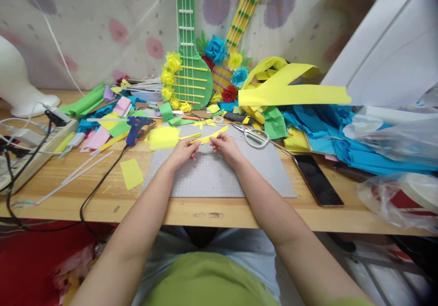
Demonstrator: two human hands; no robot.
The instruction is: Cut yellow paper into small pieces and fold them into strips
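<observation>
A narrow yellow crepe paper strip (206, 139) spans the gap between my two hands, above the grey cutting mat (219, 178). My left hand (185, 152) pinches its left end between thumb and fingers. My right hand (226, 147) is closed on the strip further right, and the strip's tip sticks up past the fingers. Just left of my left hand lie yellow paper pieces (164, 138). To the right of my right hand, scissors (256, 138) with pale handles rest on the mat, blades pointing up and left.
A blue glue gun (135, 130) with a black cord lies at left, near a yellow paper square (132, 173). A phone (318, 180) lies at right. Behind stand a green paper guitar (193, 82) and a yellow one (244, 14). Blue crepe paper (359, 137) is heaped at right.
</observation>
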